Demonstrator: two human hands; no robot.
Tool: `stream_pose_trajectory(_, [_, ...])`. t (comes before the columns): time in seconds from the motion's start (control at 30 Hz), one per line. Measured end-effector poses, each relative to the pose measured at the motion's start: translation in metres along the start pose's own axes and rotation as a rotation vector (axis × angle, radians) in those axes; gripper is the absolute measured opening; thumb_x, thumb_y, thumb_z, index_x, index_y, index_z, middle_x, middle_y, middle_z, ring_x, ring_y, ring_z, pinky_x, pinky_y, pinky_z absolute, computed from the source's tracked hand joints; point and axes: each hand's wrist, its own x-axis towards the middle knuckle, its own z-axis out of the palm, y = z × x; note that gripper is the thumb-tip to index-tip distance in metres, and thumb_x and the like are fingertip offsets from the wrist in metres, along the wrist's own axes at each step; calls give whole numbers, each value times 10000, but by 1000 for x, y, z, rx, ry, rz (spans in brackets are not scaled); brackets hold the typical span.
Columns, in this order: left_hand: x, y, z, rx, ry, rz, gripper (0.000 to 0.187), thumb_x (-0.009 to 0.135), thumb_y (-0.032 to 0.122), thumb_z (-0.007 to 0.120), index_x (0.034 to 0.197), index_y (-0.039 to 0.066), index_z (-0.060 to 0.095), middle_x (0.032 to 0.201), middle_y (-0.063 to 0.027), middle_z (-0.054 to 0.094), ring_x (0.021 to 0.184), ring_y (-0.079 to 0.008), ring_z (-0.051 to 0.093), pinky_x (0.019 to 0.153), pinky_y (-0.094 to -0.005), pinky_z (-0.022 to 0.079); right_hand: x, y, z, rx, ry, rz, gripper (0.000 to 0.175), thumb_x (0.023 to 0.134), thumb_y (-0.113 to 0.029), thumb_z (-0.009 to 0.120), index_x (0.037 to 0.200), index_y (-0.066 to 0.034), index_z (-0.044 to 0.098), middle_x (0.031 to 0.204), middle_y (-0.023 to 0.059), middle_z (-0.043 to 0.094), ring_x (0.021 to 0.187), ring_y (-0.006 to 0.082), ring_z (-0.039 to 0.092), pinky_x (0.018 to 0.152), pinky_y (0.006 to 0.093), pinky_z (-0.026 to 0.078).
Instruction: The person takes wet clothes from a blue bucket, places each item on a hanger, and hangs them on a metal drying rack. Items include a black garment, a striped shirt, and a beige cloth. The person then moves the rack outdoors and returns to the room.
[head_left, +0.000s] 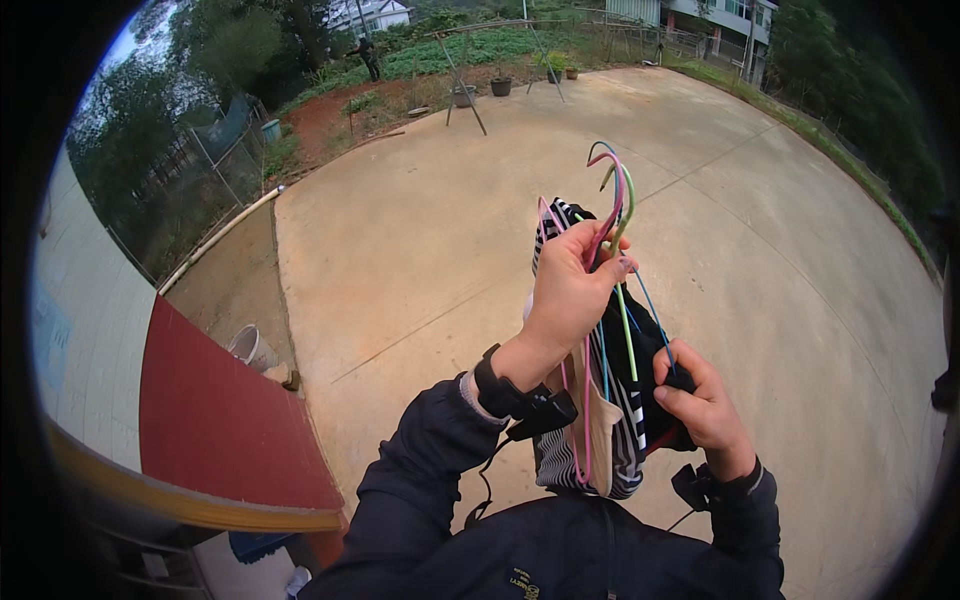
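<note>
My left hand (581, 281) is closed around the necks of several clothes hangers, pink, green and blue, whose hooks (619, 180) stick up above my fingers. Striped black-and-white clothing (628, 450), a beige garment (600, 427) and a black garment (641, 337) hang below in a bunch before my chest. To the right, my right hand (697, 394) pinches dark cloth at the lower end of a blue hanger's arm (651, 296). The pink hanger's lower bend (583, 469) lies over the beige and striped cloth. How the garments sit on the hangers is partly hidden.
Around me lies a concrete yard (405, 247). At the left are a red and white wall (217, 405) and a bucket (251, 346). A metal pole frame (457, 75) and potted plants (501, 86) stand at the far edge. A person (367, 58) is far off by the garden.
</note>
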Motion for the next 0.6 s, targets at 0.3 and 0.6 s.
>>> stream_pose_trajectory(0.3, [300,-116,-43,-35,78,50,80,861,-8,571,932,29,563,760,-71,647,579,-28,504,473,-158,346,308,71,-153,112,-101,-36,117,791,-40,531,862,-88,451,734,-74,375,660,19,340,571,187,276])
stream_pose_trajectory(0.6, [585,-255,-85,-69,101,-6,53,857,-9,560,891,25,580,708,-50,635,587,-55,545,503,-184,391,572,153,-298,114,-14,-3,121,774,-58,546,840,-80,446,736,-60,372,641,24,340,558,183,264])
